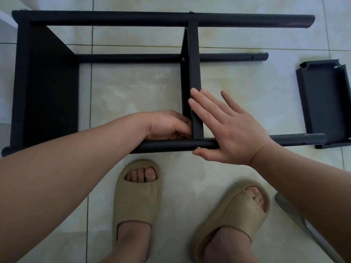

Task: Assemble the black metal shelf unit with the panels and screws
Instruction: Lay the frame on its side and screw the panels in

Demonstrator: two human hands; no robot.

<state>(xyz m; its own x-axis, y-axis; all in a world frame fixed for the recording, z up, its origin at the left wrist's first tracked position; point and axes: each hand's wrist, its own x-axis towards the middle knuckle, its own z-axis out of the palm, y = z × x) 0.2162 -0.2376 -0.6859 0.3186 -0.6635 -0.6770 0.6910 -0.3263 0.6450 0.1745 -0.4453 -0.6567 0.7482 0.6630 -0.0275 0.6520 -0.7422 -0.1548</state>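
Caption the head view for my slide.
Right hand flat on the middle panel at the near pole, thumb by a screw; left hand opposite.

Left hand [167, 126] with fingers curled, right hand [228, 130] flat with fingers straight, both forearms outstretched.

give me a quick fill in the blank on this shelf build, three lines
1. The right hand presses with ___ fingers on the middle panel.
2. The loose panel lies to the ___ of the shelf frame.
3. The floor under it all is covered in ___.

Missing words: straight; right; tiles
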